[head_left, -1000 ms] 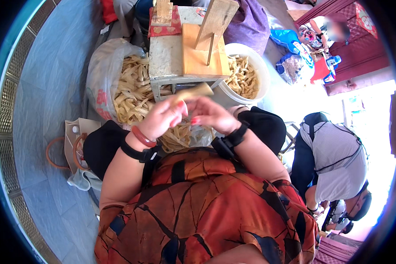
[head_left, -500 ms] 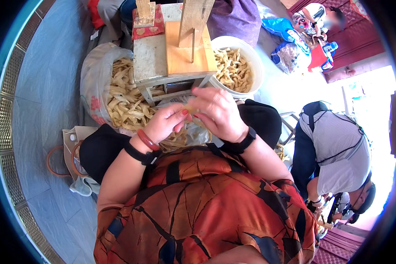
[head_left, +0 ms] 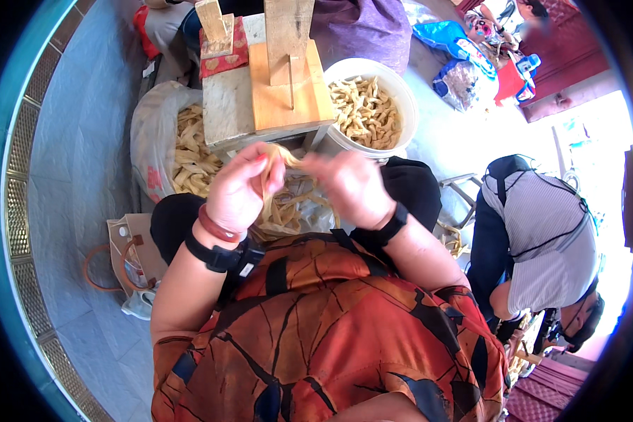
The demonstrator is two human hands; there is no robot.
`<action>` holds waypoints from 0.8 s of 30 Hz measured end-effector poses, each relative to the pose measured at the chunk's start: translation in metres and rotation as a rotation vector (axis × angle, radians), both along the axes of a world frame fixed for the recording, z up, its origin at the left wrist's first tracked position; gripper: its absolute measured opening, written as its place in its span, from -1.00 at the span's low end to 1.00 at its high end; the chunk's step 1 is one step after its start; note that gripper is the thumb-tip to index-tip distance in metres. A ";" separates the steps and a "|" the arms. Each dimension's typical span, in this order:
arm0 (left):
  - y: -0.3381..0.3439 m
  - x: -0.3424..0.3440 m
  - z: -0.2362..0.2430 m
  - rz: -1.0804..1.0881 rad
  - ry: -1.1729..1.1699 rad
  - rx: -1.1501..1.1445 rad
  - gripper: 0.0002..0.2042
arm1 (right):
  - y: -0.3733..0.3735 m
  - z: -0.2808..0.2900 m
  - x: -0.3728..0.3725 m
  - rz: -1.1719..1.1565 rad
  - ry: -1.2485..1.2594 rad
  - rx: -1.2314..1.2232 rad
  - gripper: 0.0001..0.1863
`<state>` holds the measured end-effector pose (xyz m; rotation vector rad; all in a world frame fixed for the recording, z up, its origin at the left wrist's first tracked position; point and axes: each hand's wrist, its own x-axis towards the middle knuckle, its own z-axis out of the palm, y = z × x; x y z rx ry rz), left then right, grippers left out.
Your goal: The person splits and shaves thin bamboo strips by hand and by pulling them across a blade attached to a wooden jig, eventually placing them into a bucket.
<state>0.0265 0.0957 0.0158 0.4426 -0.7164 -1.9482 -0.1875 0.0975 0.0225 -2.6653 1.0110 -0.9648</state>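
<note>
My left hand (head_left: 240, 188) and my right hand (head_left: 352, 186) are raised in front of my chest, both pinching one pale tan leaf strip (head_left: 273, 176) that runs between them and hangs down by the left palm. Under the hands, on my lap, lies a loose heap of the same strips (head_left: 292, 211). Just beyond the hands stands a small wooden stand (head_left: 281, 98) with an upright block.
A white bucket (head_left: 394, 91) of folded tan pieces stands right of the stand; a clear sack (head_left: 155, 148) of strips lies on its left. A tan handbag (head_left: 130, 257) rests on the grey floor. A person in a striped top (head_left: 541, 232) bends over at right.
Both hands have drawn slightly apart and the strip now stretches between them. The view has tilted so the stand and bucket sit lower in the picture.
</note>
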 end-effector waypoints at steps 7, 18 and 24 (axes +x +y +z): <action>-0.010 -0.014 0.004 0.386 -1.268 -1.319 -0.61 | 0.008 -0.014 0.009 0.210 -0.262 0.282 -0.72; -0.014 -0.025 -0.053 0.088 -0.772 -0.486 -0.60 | 0.002 -0.030 0.000 0.211 -0.106 0.262 -0.81; -0.011 -0.020 -0.067 0.029 -1.062 -0.804 -0.64 | 0.001 -0.051 -0.001 -0.085 -0.587 0.949 -0.91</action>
